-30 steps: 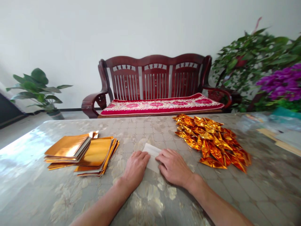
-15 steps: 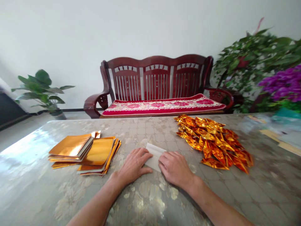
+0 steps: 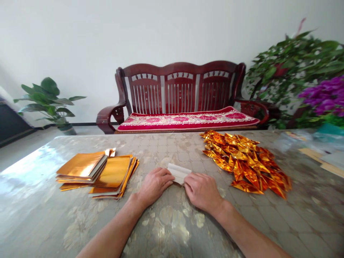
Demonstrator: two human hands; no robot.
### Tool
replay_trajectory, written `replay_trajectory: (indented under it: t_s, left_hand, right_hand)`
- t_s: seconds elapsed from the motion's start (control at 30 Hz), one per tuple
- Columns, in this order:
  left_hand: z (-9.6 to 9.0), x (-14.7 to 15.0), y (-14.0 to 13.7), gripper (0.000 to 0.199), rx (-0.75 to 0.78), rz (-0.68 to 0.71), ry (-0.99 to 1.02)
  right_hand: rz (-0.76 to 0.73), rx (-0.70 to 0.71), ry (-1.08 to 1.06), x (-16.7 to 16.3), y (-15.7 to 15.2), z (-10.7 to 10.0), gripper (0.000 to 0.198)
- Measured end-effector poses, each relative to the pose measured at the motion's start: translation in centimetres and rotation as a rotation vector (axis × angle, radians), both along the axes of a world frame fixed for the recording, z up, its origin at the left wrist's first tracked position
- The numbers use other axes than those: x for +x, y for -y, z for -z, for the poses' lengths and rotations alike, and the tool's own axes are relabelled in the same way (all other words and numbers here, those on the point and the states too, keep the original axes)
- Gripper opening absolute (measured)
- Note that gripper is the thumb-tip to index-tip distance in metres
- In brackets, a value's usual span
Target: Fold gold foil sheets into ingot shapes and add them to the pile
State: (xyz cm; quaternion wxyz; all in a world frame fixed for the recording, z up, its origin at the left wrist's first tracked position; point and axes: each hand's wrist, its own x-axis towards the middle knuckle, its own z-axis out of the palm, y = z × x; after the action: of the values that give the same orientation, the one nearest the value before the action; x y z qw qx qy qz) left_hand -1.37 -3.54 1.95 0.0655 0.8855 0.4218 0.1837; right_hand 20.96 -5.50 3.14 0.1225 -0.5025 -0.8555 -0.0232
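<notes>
**Two hands pressed on one white folded sheet**

Both of my hands lie on the table [image 3: 48, 215], near the middle of its near edge. My left hand [image 3: 154, 184] rests palm down, fingers [image 3: 167, 178] curled loosely over the left end of the folded white paper [image 3: 178, 172], touching it. My right hand [image 3: 202, 190] lies flat just beside it, its fingertips pressing the paper's right end; neither hand closes around the sheet, they only hold it down. The paper's far corner pokes out between my hands, lying flat on the tabletop. Toward the left edge sits a stack of gold foil sheets [image 3: 98, 172], well apart from my left hand. Toward the right, a heap of folded gold pieces [image 3: 245, 161] spreads near my right hand without touching it.
</notes>
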Motion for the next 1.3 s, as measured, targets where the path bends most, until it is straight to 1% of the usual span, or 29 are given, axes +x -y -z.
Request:
replay_trajectory:
  t_s: [0.07,0.13,0.17,0.27,0.37,0.5,0.63,0.77,1.1,1.3]
  left_hand:
    - [-0.1,0.4,0.1,0.028,0.006,-0.029,0.023]
    - [-0.2,0.8,0.3,0.03,0.008,-0.045,0.03]
    - [-0.2,0.9,0.4,0.03,0.008,-0.05,0.029]
    - [0.1,1.1,0.5,0.029,0.001,-0.082,0.037]
    - [0.6,1.0,0.2,0.024,-0.038,-0.153,0.096]
    - [1.1,1.0,-0.3,0.019,-0.125,-0.273,0.189]
    - [0.9,1.4,-0.3,0.019,-0.181,-0.368,0.213]
    - [0.5,1.9,0.0,0.015,-0.163,-0.435,0.166]
    - [0.7,1.9,0.1,0.013,-0.161,-0.484,0.135]
    - [0.5,2.0,0.1,0.015,-0.159,-0.49,0.107]
  right_hand:
    - [0.008,-0.016,-0.042,0.2,0.1,-0.2,0.013]
    - [0.023,-0.02,-0.073,0.3,0.2,-0.4,0.027]
    - [0.036,-0.018,-0.08,0.3,0.2,-0.5,0.031]
    - [0.094,-0.004,-0.06,0.3,-0.1,-0.3,0.021]
    - [0.147,0.017,-0.023,0.3,-0.4,0.1,0.03]
    - [0.18,0.009,-0.092,0.4,-0.8,0.6,0.026]
    - [0.206,0.007,-0.153,0.2,-1.0,0.8,0.019]
    - [0.202,0.017,-0.156,0.0,-1.2,1.0,0.016]
    - [0.17,-0.021,-0.23,0.3,-1.5,1.6,0.012]
    - [0.166,-0.008,-0.194,0.4,-1.5,1.7,0.014]
